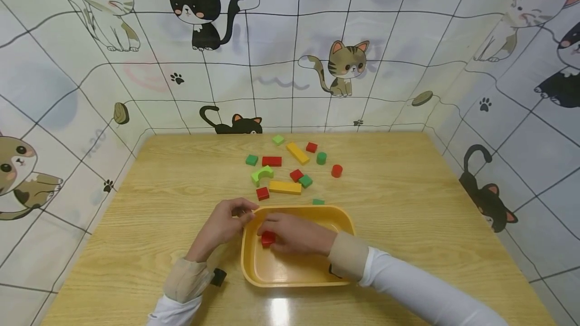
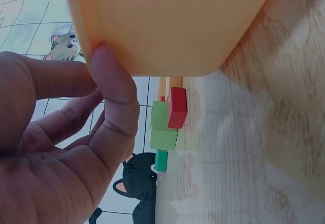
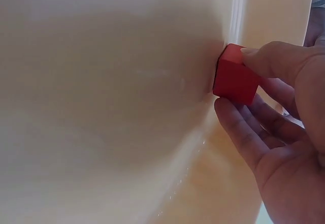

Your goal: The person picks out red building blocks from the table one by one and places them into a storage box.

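Observation:
A yellow plastic tray [image 1: 296, 283] stands on the wooden table. At its far left corner my left hand [image 1: 225, 224] pinches the rim between thumb and finger, as the left wrist view of the tray's outer wall [image 2: 172, 26] also shows. My right hand [image 1: 296, 234] reaches inside the tray and holds a red block [image 1: 268, 239] near the left end. In the right wrist view the thumb lies on top of this red block [image 3: 236, 76], fingers on its other side, and the block is against the tray's floor and wall.
Beyond the tray lie several loose blocks: yellow bars [image 1: 285, 187], a light green arch [image 1: 262, 175], a red bar [image 1: 272, 161], a red cylinder [image 1: 337, 170] and a green cylinder [image 1: 321, 158]. A dark object [image 1: 218, 277] is beside the left wrist. Cat-printed cloth [image 1: 281, 79] surrounds the table.

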The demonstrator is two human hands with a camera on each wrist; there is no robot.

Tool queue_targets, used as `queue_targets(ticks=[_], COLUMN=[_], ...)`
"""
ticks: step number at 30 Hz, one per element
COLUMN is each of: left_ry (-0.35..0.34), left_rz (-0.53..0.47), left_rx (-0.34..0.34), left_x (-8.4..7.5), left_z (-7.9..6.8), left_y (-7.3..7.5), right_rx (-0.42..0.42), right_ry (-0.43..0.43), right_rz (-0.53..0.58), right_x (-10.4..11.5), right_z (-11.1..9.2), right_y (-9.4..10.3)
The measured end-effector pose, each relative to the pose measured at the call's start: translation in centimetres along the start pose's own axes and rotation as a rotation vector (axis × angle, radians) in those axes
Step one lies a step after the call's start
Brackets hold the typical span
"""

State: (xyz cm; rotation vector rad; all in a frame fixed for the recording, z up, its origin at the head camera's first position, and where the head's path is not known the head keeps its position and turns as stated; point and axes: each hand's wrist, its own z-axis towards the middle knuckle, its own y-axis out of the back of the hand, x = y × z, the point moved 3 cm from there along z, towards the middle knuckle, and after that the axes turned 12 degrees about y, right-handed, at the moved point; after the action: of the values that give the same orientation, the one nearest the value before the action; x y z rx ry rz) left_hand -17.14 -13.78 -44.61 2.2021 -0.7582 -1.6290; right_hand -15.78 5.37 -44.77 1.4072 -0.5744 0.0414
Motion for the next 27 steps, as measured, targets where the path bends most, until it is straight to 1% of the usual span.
queue_targets(ticks=[5, 9, 13, 20, 27], left_ry=[-0.004, -0.005, -0.021, -0.033, -0.036], left_rz=[-0.009, -0.012, -0.017, -0.015, -0.027], left_rx=[0.001, 0.002, 0.003, 0.003, 0.013], left_x=[0.1, 0.2, 0.2, 0.2, 0.2], left_z=[0.0, 0.1, 0.0, 0.0, -0.2], left_y=[0.0, -0.1, -0.1, -0.1, -0.1], right_rx=[0.013, 0.038, 0.066, 0.087, 0.074], right_ry=[-0.009, -0.018, -0.025, 0.008, 0.036], right_rz=[0.007, 0.014, 0.025, 0.043, 0.024], right_x=[-0.2, -0.1, 0.0, 0.1, 0.6], right_z=[0.1, 0.1, 0.0, -0.3, -0.4], right_y=[-0.1, -0.1, 0.0, 0.1, 1.3])
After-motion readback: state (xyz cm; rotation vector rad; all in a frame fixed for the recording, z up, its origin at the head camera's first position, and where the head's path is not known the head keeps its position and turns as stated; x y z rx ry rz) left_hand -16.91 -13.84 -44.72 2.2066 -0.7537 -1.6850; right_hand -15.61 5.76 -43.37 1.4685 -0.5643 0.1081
